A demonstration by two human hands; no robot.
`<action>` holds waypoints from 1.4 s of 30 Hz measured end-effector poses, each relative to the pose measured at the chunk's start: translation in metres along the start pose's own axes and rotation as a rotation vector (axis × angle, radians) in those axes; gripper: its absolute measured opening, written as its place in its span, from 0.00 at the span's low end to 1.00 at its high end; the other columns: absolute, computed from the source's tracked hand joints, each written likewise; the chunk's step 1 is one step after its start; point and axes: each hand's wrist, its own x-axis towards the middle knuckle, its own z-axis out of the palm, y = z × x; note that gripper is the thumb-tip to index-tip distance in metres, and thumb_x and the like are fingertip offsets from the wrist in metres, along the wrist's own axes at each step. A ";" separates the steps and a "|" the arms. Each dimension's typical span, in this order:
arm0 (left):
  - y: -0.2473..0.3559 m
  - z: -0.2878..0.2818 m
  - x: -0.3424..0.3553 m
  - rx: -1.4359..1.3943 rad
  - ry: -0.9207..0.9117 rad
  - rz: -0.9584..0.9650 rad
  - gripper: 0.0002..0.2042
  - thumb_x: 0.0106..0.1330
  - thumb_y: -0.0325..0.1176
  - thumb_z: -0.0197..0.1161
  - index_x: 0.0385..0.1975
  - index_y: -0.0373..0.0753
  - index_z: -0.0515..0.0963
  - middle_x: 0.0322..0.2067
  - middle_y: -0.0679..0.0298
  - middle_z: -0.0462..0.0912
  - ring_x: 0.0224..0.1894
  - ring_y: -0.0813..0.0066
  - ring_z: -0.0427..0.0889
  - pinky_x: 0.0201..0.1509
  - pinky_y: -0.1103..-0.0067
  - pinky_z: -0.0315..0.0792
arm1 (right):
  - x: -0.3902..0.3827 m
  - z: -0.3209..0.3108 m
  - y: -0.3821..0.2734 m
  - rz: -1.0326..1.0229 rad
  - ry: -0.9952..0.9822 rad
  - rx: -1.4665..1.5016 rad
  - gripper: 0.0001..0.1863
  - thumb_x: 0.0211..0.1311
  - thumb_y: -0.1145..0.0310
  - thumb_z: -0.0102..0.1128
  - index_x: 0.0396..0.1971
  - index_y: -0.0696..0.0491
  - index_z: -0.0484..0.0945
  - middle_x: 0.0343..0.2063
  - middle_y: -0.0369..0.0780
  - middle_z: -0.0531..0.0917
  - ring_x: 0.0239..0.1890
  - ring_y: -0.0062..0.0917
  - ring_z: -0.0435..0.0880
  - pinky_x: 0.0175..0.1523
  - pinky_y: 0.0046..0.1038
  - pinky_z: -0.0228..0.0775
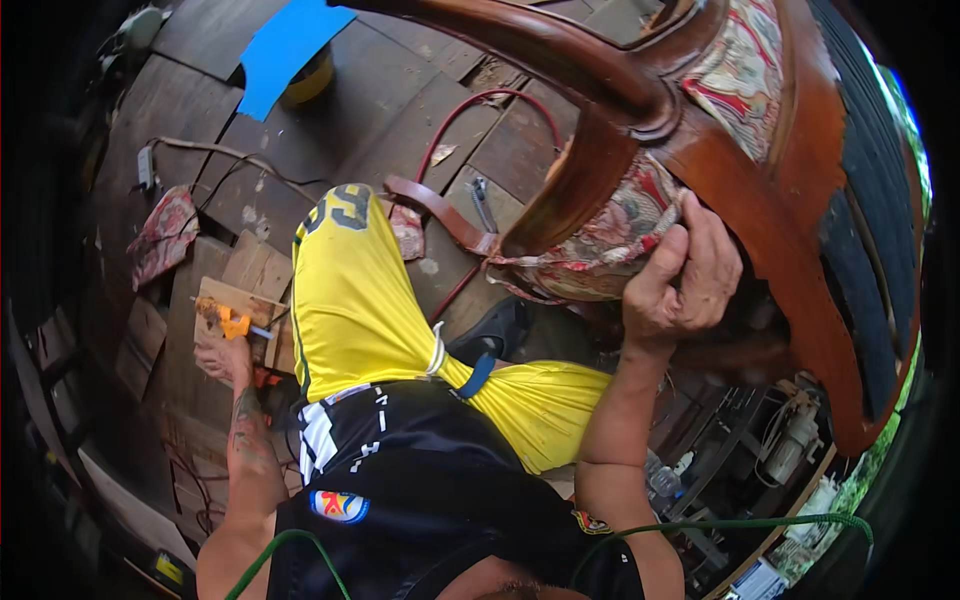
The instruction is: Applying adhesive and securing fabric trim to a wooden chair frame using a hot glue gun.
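Observation:
At the lower right of an upturned carved wooden chair (700, 150), my right hand (685, 275) pinches the edge of its floral upholstery fabric (625, 220) between thumb and fingers. The fabric follows the curved frame beside a chair leg. Off to the left, my left hand (226, 362) is low at a small wooden board (275, 310), its fingers spread out to the left. Right beside it is an orange tool (235, 323) with a blue tip, perhaps a glue gun. Its lower part is hidden around my hand.
Worn wooden boards make up the floor, with gaps. Scraps of floral fabric (170, 225) lie on it, along with a power cord (230, 152), a red hose (440, 140) and a metal hand tool (483, 205). Blue sheet material (285, 50) rests on a yellow container (312, 80). Machinery (795, 440) stands right.

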 end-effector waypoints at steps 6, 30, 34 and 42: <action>0.198 -0.208 -0.099 -1.239 -0.140 0.714 0.19 0.74 0.21 0.62 0.64 0.35 0.77 0.56 0.51 0.83 0.57 0.58 0.84 0.62 0.71 0.79 | 0.000 -0.013 0.008 0.020 -0.002 0.070 0.18 0.65 0.74 0.65 0.53 0.52 0.90 0.46 0.40 0.89 0.46 0.37 0.87 0.56 0.38 0.80; 0.304 -0.422 -0.239 -1.250 -1.250 1.086 0.30 0.68 0.34 0.80 0.65 0.37 0.70 0.38 0.64 0.83 0.34 0.85 0.80 0.37 0.83 0.76 | 0.001 -0.014 0.016 0.075 0.046 0.112 0.15 0.63 0.75 0.69 0.50 0.52 0.91 0.45 0.39 0.90 0.46 0.36 0.88 0.54 0.36 0.82; 0.283 -0.417 -0.221 -1.158 -0.740 1.291 0.37 0.60 0.26 0.81 0.69 0.38 0.70 0.45 0.56 0.85 0.41 0.67 0.86 0.37 0.76 0.81 | 0.002 -0.015 0.016 0.077 0.046 0.102 0.16 0.63 0.74 0.69 0.51 0.51 0.91 0.45 0.38 0.90 0.45 0.36 0.88 0.53 0.35 0.82; 0.304 -0.407 -0.193 -1.322 0.021 1.545 0.14 0.68 0.16 0.70 0.50 0.36 0.84 0.40 0.58 0.86 0.40 0.60 0.87 0.39 0.72 0.81 | 0.002 -0.014 0.016 0.079 0.061 0.092 0.16 0.62 0.74 0.70 0.50 0.50 0.91 0.45 0.38 0.90 0.45 0.35 0.88 0.53 0.35 0.82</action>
